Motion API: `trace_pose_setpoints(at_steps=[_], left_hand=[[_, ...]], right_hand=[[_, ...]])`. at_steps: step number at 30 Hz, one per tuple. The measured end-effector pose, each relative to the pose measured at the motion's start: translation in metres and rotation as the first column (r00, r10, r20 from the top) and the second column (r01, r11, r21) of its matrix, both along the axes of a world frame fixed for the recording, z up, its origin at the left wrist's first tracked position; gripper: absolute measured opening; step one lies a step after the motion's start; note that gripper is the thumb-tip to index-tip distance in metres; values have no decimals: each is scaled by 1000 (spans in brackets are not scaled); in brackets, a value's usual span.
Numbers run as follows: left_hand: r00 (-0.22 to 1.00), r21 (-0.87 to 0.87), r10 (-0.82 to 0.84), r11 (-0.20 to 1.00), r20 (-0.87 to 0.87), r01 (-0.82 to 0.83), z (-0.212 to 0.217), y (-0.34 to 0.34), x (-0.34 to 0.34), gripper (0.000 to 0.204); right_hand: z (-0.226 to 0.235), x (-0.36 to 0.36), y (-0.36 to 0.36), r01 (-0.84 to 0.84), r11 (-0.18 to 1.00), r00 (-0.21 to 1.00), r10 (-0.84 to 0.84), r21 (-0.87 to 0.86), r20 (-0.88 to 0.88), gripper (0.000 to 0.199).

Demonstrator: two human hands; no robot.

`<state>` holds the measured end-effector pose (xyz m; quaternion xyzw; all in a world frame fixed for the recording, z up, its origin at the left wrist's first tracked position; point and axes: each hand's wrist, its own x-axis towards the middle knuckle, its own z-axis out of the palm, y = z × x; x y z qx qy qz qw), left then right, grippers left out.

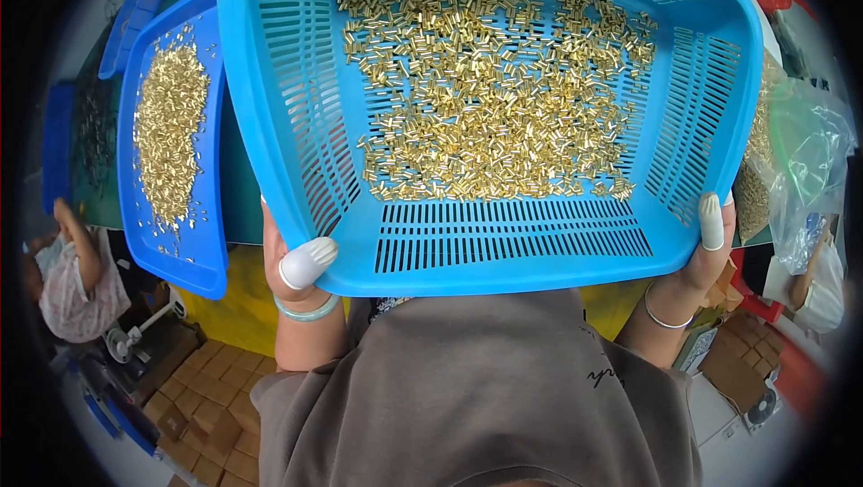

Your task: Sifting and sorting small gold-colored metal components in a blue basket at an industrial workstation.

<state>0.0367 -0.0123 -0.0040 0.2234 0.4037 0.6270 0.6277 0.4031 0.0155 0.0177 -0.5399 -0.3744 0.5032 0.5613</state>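
A light-blue slotted plastic basket [512,282] fills the upper middle of the head view, tipped so its inside faces me. Many small gold-coloured metal tubes [503,109] lie spread over its slotted bottom. At the near left corner my left hand [292,262] grips the basket, its thumb in a white finger cot over the rim. My right hand [710,240] holds the near right corner, its thumb also in a white cot. The other fingers of both hands are hidden behind the basket.
Left of the basket, a darker blue tray [214,253] bears a heap of small gold pieces [171,127]. Clear plastic bags [805,154] stand at the right. Cardboard boxes [211,388] are stacked low at the left. Other people [81,294] sit at both sides.
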Motion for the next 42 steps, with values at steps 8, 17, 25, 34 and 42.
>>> trace_pose_setpoints(at_steps=[8, 17, 25, 34, 42], left_hand=[[991, 1, 129, 992, 32, -129, -12, -1, -1, 69], [995, -7, 94, 996, -32, -94, -18, -5, -10, 69], [986, -75, 140, 986, -93, -147, -10, 2, 0, 70], [995, -52, 30, 998, -94, -35, 0, 13, 1, 75], [994, -114, 0, 993, -112, -12, 10, 14, -3, 85]], right_hand=[[0, 3, 3, 47, 998, 999, -47, -40, -15, 46], [-3, 9, 9, 2, 998, 1000, -2, -64, 9, 49], [-1, 9, 10, 0, 997, 1000, -1, -74, -12, 48], [5, 10, 13, -6, 995, 1000, 6, -104, -2, 50], [12, 8, 15, -50, 992, 999, 47, -119, -28, 51]])
